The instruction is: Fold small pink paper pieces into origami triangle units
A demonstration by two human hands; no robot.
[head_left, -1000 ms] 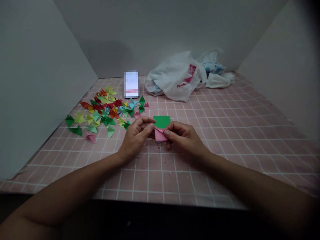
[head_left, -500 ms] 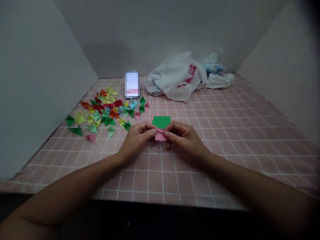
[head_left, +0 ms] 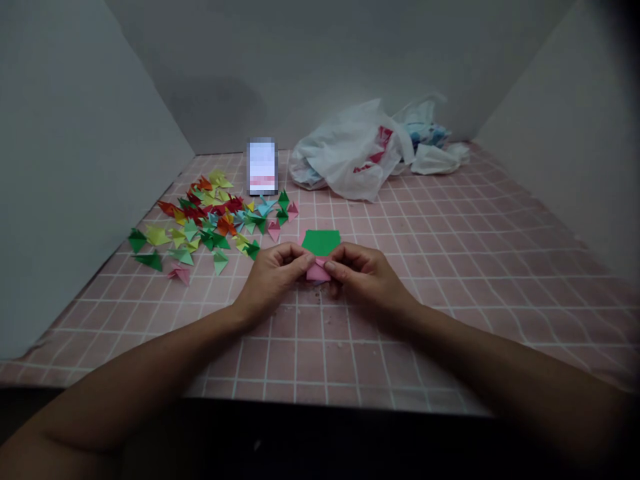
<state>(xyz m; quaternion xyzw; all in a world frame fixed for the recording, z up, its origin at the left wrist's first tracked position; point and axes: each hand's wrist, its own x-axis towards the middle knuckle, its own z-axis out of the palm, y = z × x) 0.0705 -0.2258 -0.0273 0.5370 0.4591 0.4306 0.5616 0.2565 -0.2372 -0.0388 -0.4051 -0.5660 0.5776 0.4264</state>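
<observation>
Here both hands [head_left: 273, 273], close together, pinch the folded pink paper [head_left: 319, 273] near the green paper [head_left: 323, 241].

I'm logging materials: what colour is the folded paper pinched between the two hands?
The folded paper is pink, best seen in the head view.

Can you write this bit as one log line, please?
left hand: pinching pink paper | right hand: pinching same paper | green paper: just beyond | folded paper shapes: left side
</observation>
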